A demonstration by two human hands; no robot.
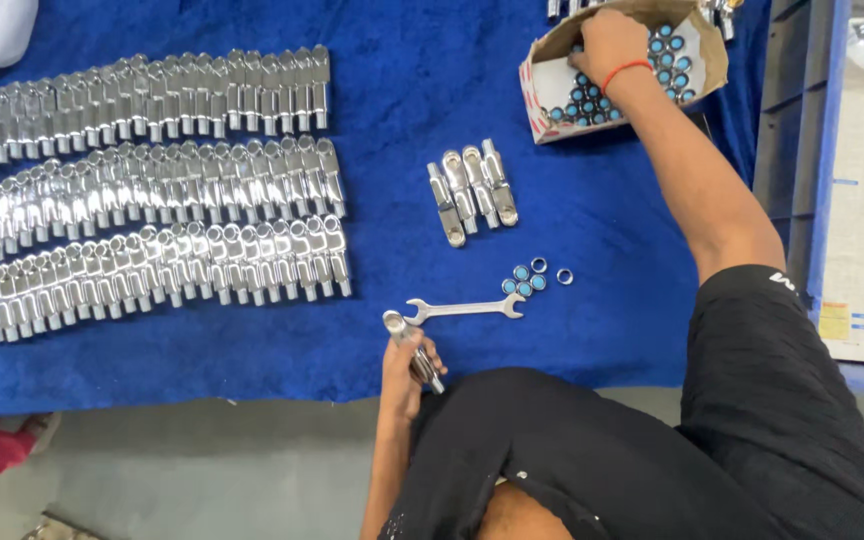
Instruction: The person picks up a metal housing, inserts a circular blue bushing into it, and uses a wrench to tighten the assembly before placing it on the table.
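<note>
Left hand (407, 368) closed round a chrome fitting (412, 348), held at the near edge of the blue cloth (572, 330); fitting's long axis runs diagonal, rounded eye end up-left and away from the body, shank end down-right into the palm; grip is low on the shank, probably to leave the eye end free.

Right hand (607, 42) reaches far forward into the carton (697, 75), fingers down among blue-insert nuts (670, 62); whether it pinches one I cannot tell.

Spanner (462, 309) lies flat just beyond the left hand, long axis left-right, open jaws at both ends; near its right end, a small cluster of loose nuts (530, 279), likely staged within reach.

Four fittings (472, 190) lie side by side mid-cloth, eye ends toward the body; three long rows of fittings (152, 185) sit left, packed parallel, apparently sorted apart from the four.
</note>
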